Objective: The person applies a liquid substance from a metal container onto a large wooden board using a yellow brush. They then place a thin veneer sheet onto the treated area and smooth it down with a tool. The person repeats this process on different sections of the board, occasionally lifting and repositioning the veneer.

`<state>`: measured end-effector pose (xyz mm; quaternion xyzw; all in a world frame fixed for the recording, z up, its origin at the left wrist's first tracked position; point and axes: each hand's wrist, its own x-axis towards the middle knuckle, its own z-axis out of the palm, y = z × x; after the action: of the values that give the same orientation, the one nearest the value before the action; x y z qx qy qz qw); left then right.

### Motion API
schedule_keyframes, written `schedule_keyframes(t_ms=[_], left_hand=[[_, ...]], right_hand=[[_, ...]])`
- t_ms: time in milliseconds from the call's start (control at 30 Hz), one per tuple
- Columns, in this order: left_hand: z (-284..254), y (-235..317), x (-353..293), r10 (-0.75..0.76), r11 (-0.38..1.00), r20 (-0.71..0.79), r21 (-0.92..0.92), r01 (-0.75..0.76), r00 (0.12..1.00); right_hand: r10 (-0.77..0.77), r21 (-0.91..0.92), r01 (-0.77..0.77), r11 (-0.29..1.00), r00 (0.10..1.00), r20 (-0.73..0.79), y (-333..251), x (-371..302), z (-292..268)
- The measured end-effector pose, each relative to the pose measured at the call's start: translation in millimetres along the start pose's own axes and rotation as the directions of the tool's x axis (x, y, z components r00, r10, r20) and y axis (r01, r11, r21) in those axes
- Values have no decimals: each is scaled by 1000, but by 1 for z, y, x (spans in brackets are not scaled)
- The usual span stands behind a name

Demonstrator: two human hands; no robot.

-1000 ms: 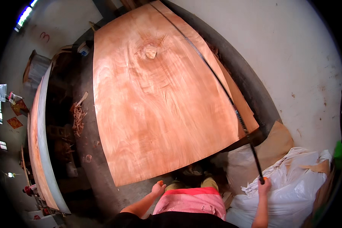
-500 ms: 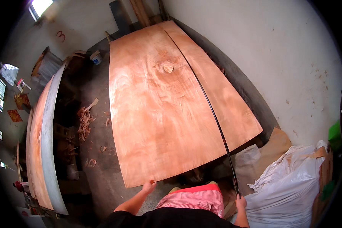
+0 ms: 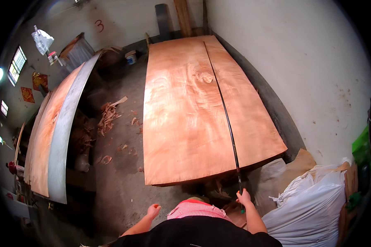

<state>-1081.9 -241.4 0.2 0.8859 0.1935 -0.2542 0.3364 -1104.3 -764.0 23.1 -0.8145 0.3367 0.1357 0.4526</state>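
Grip of right hand (image 3: 244, 198) clenched around black rod (image 3: 231, 133); left hand (image 3: 153, 210) loosely curled, contents cannot be told. Red handwritten figure (image 3: 99, 26) seen on wall (image 3: 125, 20). Rod long, thin, green at near end, extended over reddish wood sheet (image 3: 175, 148).

The black rod (image 3: 231, 133) has moved left — farther across the wooden sheet (image 3: 185, 138)

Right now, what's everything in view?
Wood sheet: one, tan, centre
Rod: one, black, over sheet
Side sheets: several, tan and grey, left
Wood scraps: many, brown, floor
Bucket: one, whitish, far floor
Plastic sheeting: uncounted, white, right
Papers: two, reddish, upper left
Windows: at least two, bright, upper left
Wall: one, whitish, right
Dim clutter: uncounted, mixed, edges
Striped garment: one, pink, lower centre
Left grip: one, bare, left of garment
Right grip: one, bare, around rod
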Motion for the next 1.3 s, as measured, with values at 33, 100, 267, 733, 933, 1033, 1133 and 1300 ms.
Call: schedule_keyframes(t_ms=[33, 100, 267, 733, 933, 1033, 1133, 1300], left_hand=[[-2, -15, -16, -21, 999, 17, 45, 20, 1000], [-8, -42, -42, -80, 988, 63, 134, 71, 995], [-26, -97, -80, -188, 981, 52, 58, 185, 981], [-105, -105, 4, 17, 956, -116, -289, -50, 993], [-127, -129, -19, -65, 994, -129, -93, 53, 989], [-125, -141, -39, -136, 987, -110, -97, 125, 985], [-114, -150, -54, -189, 977, -78, -113, 180, 979], [-91, -152, -65, -216, 970, -48, -129, 208, 975]], right_hand=[[56, 18, -59, 998, 992, 116, 13, -11, 10], [29, -154, -28, 988, 1000, 5, 37, -40, 41], [9, -116, -16, 993, 998, -59, 55, -110, 56], [-17, -228, -54, 972, 954, -298, -56, -126, 57], [126, -341, -255, 905, 926, -357, -76, -90, 27], [219, -361, -341, 868, 915, -339, -68, -90, 6], [276, -338, -387, 858, 902, -333, -49, -96, -6], [292, -341, -425, 838, 879, -377, -5, -105, -21]])
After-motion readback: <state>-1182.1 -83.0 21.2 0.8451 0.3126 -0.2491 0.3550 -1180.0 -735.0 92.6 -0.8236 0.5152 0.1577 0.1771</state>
